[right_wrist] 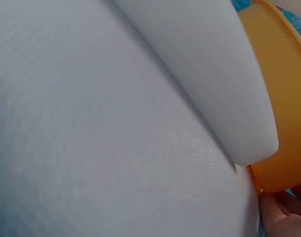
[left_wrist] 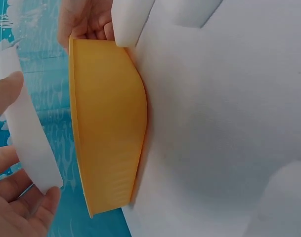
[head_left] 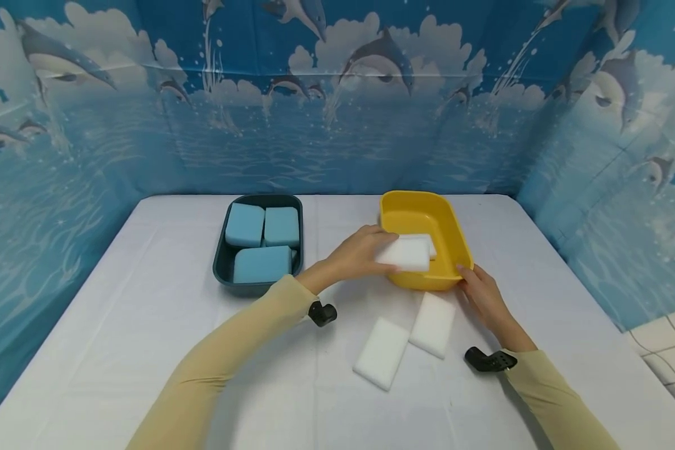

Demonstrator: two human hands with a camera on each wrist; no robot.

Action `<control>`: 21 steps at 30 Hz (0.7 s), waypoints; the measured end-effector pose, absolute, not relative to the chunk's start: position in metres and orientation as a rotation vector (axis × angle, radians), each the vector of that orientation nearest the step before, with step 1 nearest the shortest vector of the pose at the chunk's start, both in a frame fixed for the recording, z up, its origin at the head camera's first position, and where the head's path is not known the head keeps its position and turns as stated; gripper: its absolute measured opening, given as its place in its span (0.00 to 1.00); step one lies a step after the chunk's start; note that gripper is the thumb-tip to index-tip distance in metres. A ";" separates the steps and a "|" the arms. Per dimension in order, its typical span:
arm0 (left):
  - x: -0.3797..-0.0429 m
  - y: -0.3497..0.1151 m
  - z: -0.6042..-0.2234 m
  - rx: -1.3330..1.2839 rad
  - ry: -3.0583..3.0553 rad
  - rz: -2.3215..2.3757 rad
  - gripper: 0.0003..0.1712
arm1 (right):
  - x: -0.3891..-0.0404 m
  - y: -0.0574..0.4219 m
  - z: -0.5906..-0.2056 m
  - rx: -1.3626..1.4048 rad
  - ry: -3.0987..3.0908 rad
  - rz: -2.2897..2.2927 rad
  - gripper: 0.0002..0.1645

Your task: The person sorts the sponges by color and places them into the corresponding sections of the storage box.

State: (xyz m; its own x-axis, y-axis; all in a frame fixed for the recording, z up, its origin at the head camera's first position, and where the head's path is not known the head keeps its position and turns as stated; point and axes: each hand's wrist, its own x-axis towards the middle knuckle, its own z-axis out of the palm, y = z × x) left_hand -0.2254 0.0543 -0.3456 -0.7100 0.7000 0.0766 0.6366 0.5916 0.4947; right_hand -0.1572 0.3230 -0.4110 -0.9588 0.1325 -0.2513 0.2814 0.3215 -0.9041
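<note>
My left hand [head_left: 365, 253] pinches a white sponge block [head_left: 407, 255] between thumb and fingers, above the near left part of a yellow plastic bin [head_left: 394, 201]. In the left wrist view the held sponge [left_wrist: 31, 133] tilts beside the bin's wall [left_wrist: 108, 108]. Partly hidden behind it, another white block [head_left: 432, 246] shows within the bin. At the bin's near right corner my right hand [head_left: 480, 294] grips the rim. Two more white sponges lie on the table in front of the bin, a left one [head_left: 381, 354] and a right one [head_left: 433, 325], their ends close together.
A dark teal bin [head_left: 219, 265] stands at the left, with several light blue sponges [head_left: 262, 265] inside. A white cloth covers the table [head_left: 129, 325]. Dolphin-print curtains [head_left: 326, 144] rise behind the table and along its sides.
</note>
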 end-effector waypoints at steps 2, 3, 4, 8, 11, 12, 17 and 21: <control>-0.226 0.058 -0.346 1.130 2.695 0.759 0.42 | -0.156 0.323 -0.412 0.374 2.457 -1.713 0.42; -0.226 0.060 -0.346 1.128 2.701 0.760 0.41 | -0.156 0.324 -0.413 0.369 2.461 -1.713 0.42; -0.227 0.062 -0.346 1.128 2.711 0.758 0.41 | -0.156 0.324 -0.413 0.368 2.462 -1.717 0.42; -0.229 0.072 -0.346 1.108 2.737 0.773 0.40 | -0.157 0.324 -0.413 0.370 2.447 -1.744 0.42; -0.230 0.081 -0.347 1.072 2.741 0.801 0.40 | -0.158 0.325 -0.413 0.379 2.430 -1.760 0.43; -0.230 0.084 -0.347 1.057 2.741 0.809 0.40 | -0.158 0.325 -0.413 0.385 2.424 -1.762 0.44; -0.230 0.098 -0.351 0.975 2.768 0.817 0.40 | -0.157 0.325 -0.413 0.385 2.413 -1.759 0.45; -0.230 0.106 -0.353 0.929 2.799 0.843 0.40 | -0.156 0.325 -0.413 0.384 2.427 -1.748 0.45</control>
